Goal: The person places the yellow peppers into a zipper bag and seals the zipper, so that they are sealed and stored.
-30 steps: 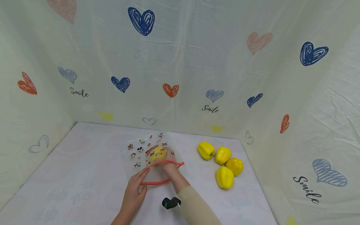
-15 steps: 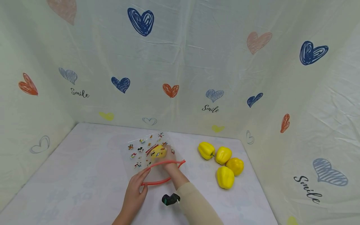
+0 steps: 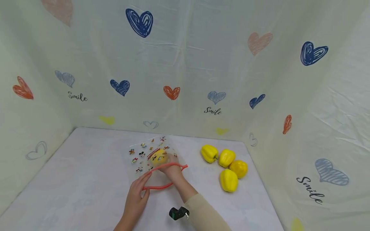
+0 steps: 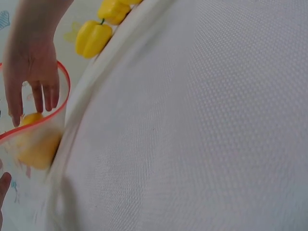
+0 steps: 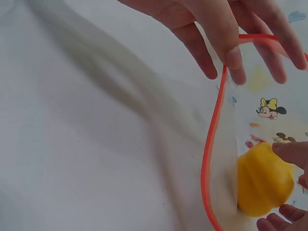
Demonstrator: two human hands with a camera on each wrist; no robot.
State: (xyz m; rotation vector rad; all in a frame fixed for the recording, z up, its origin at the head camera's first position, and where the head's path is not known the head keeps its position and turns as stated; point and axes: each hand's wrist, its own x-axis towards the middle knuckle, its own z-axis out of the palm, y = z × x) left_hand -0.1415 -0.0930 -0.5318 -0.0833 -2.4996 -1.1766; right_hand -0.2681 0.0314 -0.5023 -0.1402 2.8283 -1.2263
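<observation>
A clear plastic zip bag (image 3: pixel 135 162) with cartoon prints and a red rim (image 5: pixel 207 168) lies on the table, mouth towards me. My left hand (image 3: pixel 136 194) holds the rim at the mouth's left side, fingers above and thumb below. My right hand (image 3: pixel 174 170) reaches inside through the mouth. A yellow bell pepper (image 3: pixel 157 157) rests in the bag just ahead of it. In the left wrist view the right hand (image 4: pixel 34 62) has its fingers spread and extended above the pepper (image 4: pixel 38 149). The right wrist view shows its fingertips close around the pepper (image 5: pixel 264 180); contact is unclear.
Several yellow bell peppers stand to the right: one at the back (image 3: pixel 209 153), one beside it (image 3: pixel 226 158), a deeper yellow one (image 3: pixel 238 169) and one nearer me (image 3: pixel 229 180). A black camera mount (image 3: pixel 178 213) sits by the right wrist. A heart-printed curtain (image 3: pixel 185 64) surrounds the table.
The head view has swung slightly right. My right hand's fingers have loosened and come slightly back from the pepper inside the bag. The left hand keeps its place at the rim.
</observation>
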